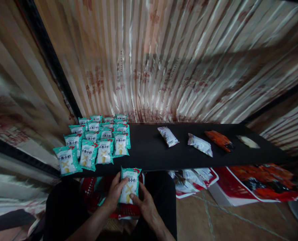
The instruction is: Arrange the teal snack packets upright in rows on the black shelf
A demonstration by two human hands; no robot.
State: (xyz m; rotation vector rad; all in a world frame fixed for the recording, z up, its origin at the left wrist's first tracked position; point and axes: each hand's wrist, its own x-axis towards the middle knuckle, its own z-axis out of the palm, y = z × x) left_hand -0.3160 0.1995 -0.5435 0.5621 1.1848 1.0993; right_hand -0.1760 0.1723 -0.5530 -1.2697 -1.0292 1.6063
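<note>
A teal and white snack bag (129, 187) is held upright between both hands, just in front of the shelf's near edge. My left hand (115, 190) grips its left side, the thumb lying across the front. On the lower right side my right hand (144, 201) closes on the bag, with its thumb pressed to the front. Beyond the hands, several matching snack bags (104, 152) stand in rows at the left of the black shelf (149, 150). Below my hands is a red container (125, 211), partly hidden by my arms and the held bag.
Two white packets (168, 136), an orange packet (219, 140) and a pale packet (248, 141) lie on the shelf's right. Beneath are a bin of white packets (191, 179) and a red box (226, 182) of orange packets. Dark uprights and a striped curtain (149, 67) enclose the shelf.
</note>
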